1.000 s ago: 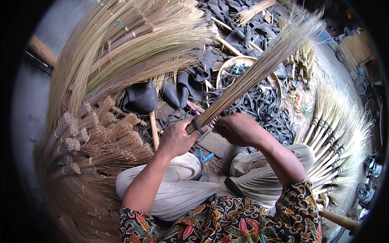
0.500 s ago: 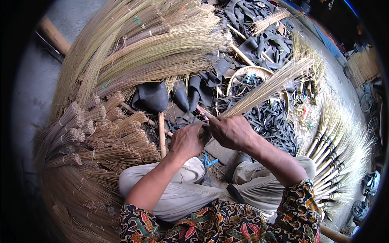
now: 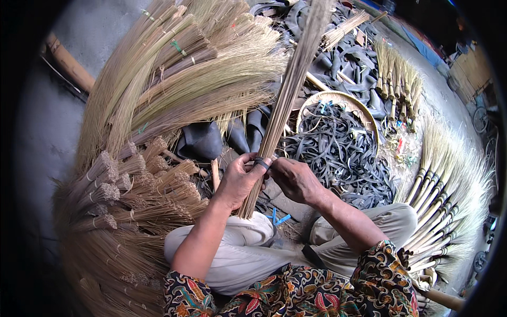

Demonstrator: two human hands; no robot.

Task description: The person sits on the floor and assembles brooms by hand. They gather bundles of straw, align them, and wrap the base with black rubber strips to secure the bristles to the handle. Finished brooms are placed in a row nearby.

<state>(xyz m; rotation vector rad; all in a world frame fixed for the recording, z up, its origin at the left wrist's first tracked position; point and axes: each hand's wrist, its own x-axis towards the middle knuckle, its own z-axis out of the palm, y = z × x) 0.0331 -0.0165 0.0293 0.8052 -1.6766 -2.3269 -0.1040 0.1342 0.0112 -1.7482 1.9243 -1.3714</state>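
My left hand [image 3: 237,182] grips a long thin bundle of straw-coloured broom sticks [image 3: 288,92] near its lower end; the bundle stands almost upright, leaning up and to the right. A dark rubber band [image 3: 261,164] wraps the bundle just beside my left thumb. My right hand [image 3: 296,179] pinches that band from the right side. Both hands work over my lap, above light trousers [image 3: 253,253].
A big heap of tied broom-stick bundles [image 3: 158,121] fans out on the left. A round woven tray [image 3: 364,112] holds black rubber strips [image 3: 338,153]. Finished brooms with handles [image 3: 443,190] lie at the right, more small bundles [image 3: 396,79] behind. Blue scissors [image 3: 277,219] lie by my knee.
The bundle has swung from pointing far right to nearly upright. My hands have come closer together, with the right fingers now on the rubber band.
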